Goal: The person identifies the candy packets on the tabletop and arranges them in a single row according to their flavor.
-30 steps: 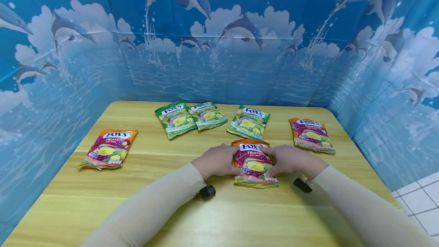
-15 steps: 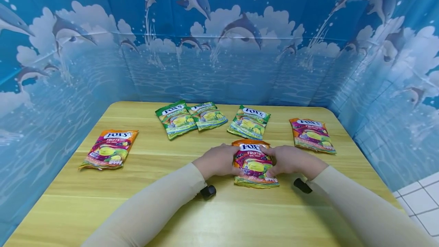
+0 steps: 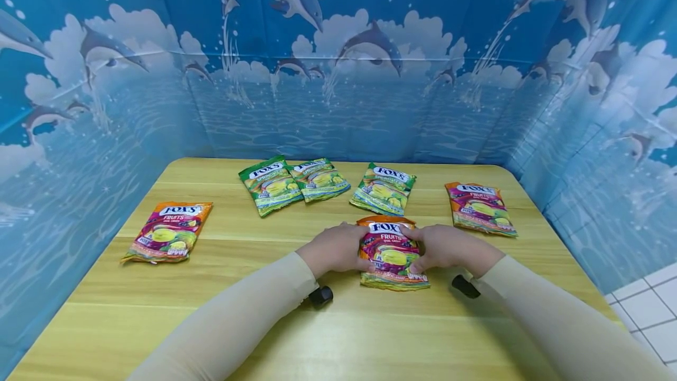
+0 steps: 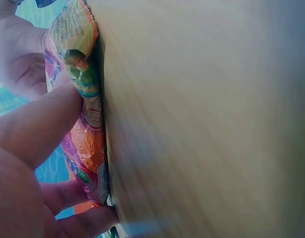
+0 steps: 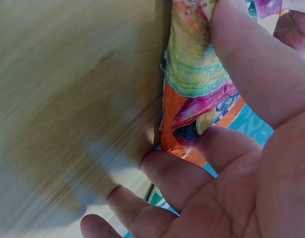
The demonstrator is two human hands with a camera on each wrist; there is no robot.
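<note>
An orange and purple Fox's Fruits candy bag (image 3: pixel 392 251) lies face up on the table in the head view. My left hand (image 3: pixel 341 247) grips its left edge, and my right hand (image 3: pixel 449 246) grips its right edge. In the left wrist view, the left thumb (image 4: pixel 48 121) presses the front of the bag (image 4: pixel 88 141) while fingers reach round its edge. The right wrist view has the right thumb (image 5: pixel 256 59) on the bag (image 5: pixel 197 74) and the fingers at its side, low by the tabletop. The bag's underside is hidden.
Behind lie green Springtea candy bags: two overlapping, one (image 3: pixel 271 186) beside another (image 3: pixel 319 179), and a third (image 3: pixel 384 189) just beyond the held bag. More Fruits bags lie left (image 3: pixel 169 232) and right (image 3: pixel 480 209) on the wooden table (image 3: pixel 238 316). A dolphin-print curtain (image 3: pixel 338 110) surrounds it.
</note>
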